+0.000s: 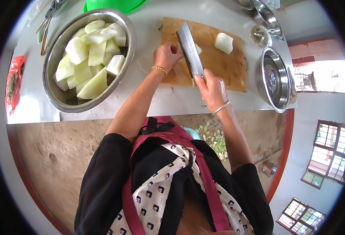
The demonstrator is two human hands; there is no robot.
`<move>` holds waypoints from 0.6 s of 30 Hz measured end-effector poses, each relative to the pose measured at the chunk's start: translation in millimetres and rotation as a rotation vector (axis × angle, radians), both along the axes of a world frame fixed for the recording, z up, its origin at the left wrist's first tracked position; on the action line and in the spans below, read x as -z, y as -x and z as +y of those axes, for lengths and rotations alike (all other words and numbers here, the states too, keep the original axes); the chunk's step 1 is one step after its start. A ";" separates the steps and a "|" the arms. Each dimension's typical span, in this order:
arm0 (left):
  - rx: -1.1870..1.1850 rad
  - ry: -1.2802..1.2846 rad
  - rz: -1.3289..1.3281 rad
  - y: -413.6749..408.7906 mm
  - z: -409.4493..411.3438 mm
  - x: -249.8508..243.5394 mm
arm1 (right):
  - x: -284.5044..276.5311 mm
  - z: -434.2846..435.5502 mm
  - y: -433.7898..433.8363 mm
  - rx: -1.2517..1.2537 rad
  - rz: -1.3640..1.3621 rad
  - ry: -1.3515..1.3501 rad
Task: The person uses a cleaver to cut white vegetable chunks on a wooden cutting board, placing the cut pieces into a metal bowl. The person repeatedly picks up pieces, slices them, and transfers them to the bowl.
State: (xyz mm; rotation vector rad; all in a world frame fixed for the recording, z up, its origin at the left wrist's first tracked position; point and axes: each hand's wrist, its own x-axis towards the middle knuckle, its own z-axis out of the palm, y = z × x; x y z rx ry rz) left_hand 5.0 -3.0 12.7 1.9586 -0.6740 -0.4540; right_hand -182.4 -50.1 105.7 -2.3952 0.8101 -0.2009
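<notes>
My right hand (213,89) grips the handle of a broad metal cleaver (189,48), its blade slanting up and left over a wooden cutting board (219,70). A pale piece of peeled melon (198,49) lies on the board, partly hidden behind the blade. My left hand (166,57), fingers curled, holds its near side at the board's left part; the blade hides some of the contact. Another whitish melon chunk (224,43) rests apart at the board's upper right. Left of my left hand, a large metal basin (133,44) holds several pale green melon chunks (90,58).
A bright green plastic basket (110,5) stands behind the basin. Utensils (46,30) and a red plastic bag (15,83) lie at left. At right are a metal bowl (287,79), a tied clear bag (260,35) and another metal bowl (268,17). Green peelings (216,141) lie on the floor.
</notes>
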 end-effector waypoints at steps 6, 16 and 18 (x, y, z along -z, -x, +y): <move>-0.026 -0.010 0.042 9.0 -3.0 -6.3 | -23.1 7.8 22.1 0.081 -0.353 0.124; 0.103 0.165 -0.226 23.8 -19.8 -3.7 | -26.1 0.9 61.4 0.244 -0.170 -0.260; 0.094 0.187 -0.299 29.4 -30.4 -3.3 | -20.5 -0.9 61.8 0.251 -0.174 -0.250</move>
